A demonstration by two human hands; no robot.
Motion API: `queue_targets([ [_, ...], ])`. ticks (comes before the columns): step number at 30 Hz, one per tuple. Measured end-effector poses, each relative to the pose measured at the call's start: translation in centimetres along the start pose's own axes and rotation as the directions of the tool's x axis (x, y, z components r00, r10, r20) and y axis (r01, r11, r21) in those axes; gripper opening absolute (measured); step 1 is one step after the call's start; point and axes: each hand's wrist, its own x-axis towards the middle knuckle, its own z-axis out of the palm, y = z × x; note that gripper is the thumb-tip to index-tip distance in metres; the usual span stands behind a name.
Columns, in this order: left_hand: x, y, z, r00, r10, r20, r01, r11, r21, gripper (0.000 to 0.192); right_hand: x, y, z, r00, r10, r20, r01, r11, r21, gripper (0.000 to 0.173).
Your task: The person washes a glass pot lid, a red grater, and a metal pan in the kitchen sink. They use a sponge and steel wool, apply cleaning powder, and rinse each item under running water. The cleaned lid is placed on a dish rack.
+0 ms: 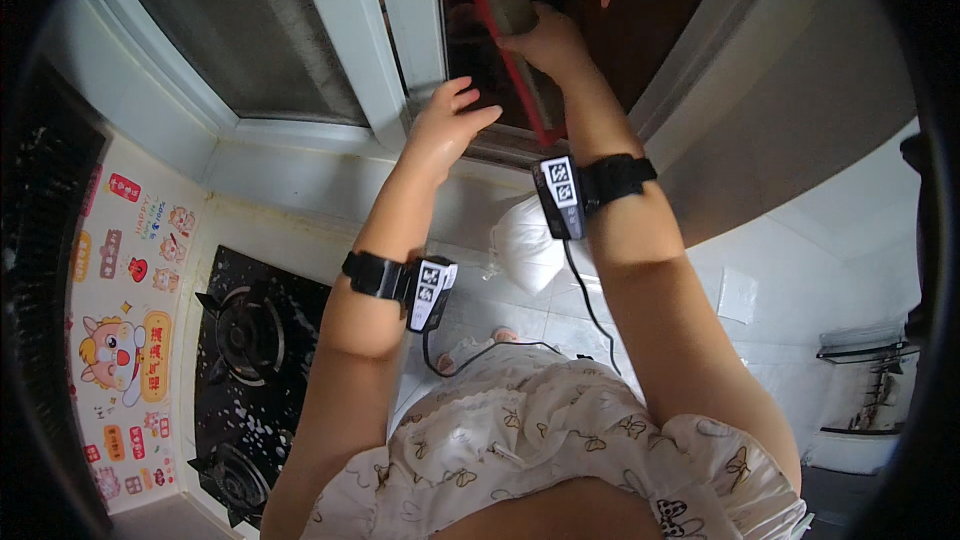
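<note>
My right hand (551,41) grips a long, flat red-edged tool with a grey pad or blade (517,52), raised in front of the dark window glass (480,60). Exactly what kind of tool it is cannot be told. My left hand (450,124) is lifted beside the white window frame (416,15), left of the tool, with its fingers apart and nothing in it. Both forearms carry black straps with small boxed devices and cables.
At the left lies a black gas hob (251,390) with two burners, beside a wall panel with cartoon stickers (124,337). A white bag (525,244) hangs or stands below the window. A curved grey panel (795,105) rises at the right, with a wall shelf (862,352) farther down.
</note>
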Motion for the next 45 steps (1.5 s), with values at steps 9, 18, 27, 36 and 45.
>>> queue_targets([
  [9,-3.4,-1.2,-5.9,0.982,-0.158,0.107,0.178,0.960,-0.217,0.040,5.1,5.5,6.6,0.987,0.027,0.160,0.056,0.871,-0.488,0.057],
  [18,-4.3,-2.4,-9.3,0.977,-0.213,0.008,0.210,0.951,-0.226,0.031,6.1,12.5,12.7,0.932,0.048,0.360,0.202,0.756,-0.623,0.056],
  [27,-3.6,-2.5,-9.7,0.976,-0.216,0.037,0.218,0.944,-0.247,0.030,6.0,12.1,11.5,0.847,0.130,0.515,0.263,0.741,-0.618,0.045],
  [36,-3.4,-2.4,-9.5,0.969,-0.244,0.025,0.244,0.947,-0.208,0.029,4.9,11.6,11.0,0.836,0.103,0.538,0.291,0.748,-0.596,0.044],
  [45,-3.2,-2.4,-10.4,0.971,-0.233,-0.058,0.212,0.946,-0.246,0.027,5.4,11.1,10.5,0.709,0.239,0.663,0.242,0.800,-0.548,0.047],
])
